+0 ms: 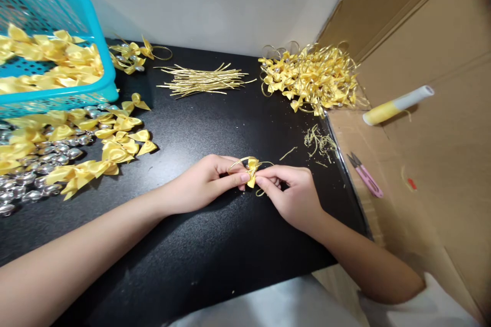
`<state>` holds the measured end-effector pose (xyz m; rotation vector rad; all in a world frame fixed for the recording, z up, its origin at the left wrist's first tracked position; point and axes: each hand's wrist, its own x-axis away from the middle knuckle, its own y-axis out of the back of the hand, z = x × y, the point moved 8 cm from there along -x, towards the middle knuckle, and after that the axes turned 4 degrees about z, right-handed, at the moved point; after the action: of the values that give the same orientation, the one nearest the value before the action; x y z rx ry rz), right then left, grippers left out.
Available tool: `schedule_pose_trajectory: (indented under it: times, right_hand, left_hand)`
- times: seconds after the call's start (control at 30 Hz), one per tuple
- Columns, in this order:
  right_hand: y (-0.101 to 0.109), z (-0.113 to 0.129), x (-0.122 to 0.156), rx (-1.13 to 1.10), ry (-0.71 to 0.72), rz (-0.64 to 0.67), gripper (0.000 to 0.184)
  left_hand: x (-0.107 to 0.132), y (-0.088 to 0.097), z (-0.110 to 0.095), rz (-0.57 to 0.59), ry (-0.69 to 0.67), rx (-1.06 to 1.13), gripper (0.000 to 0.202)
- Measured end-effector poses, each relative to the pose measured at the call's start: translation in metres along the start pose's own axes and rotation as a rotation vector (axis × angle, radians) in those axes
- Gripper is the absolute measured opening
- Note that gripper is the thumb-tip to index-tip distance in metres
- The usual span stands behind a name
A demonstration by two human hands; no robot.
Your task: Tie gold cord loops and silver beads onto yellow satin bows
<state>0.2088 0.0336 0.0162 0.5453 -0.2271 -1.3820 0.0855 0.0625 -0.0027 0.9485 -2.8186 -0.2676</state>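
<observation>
Over the bare middle of the black table (184,245), toward its near edge, the left hand (205,181) is pinching a yellow bow (251,169) between thumb and fingers; the right hand (297,194) is pressing thumb and forefinger together at the bow's right side, pinching gold wire (266,163) there, though whether it is also gripping ribbon cannot be told; the wire is curving out on both sides of the bow.

Along the table's back edge, a bunch of straight gold wires (203,82) is lying near the middle; a heap of looped bows (310,76) is filling the back right corner; a few more looped bows (130,56) are lying just beside a blue basket (109,76), which is standing at the back left and holding yellow bows. In front of the basket, loose yellow bows (117,150) are lying among silver beads (48,158). Wire clippings (318,143) are lying near the right edge; beyond that edge, pink snips (366,179) and a white-and-yellow tube (399,106) are resting on cardboard (429,163).
</observation>
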Motion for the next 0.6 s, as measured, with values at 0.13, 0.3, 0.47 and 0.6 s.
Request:
schedule_pose_trajectory:
  times: [0.13, 0.3, 0.47, 0.6]
  right_hand:
    - [-0.003, -0.011, 0.0, -0.124, -0.113, 0.039, 0.012]
    - [-0.005, -0.018, -0.001, -0.224, -0.169, 0.062, 0.012]
    - [-0.006, -0.013, -0.002, -0.175, -0.131, 0.064, 0.014]
    - [-0.004, -0.011, -0.002, -0.136, -0.115, 0.045, 0.013]
  left_hand:
    - [0.0, 0.0, 0.001, 0.01, 0.012, 0.029, 0.029]
    - [0.001, 0.001, 0.004, 0.025, 0.038, 0.032, 0.031]
    - [0.0, -0.002, 0.004, 0.033, 0.041, 0.03, 0.032]
    - [0.0, -0.003, 0.004, 0.024, 0.03, 0.033, 0.031]
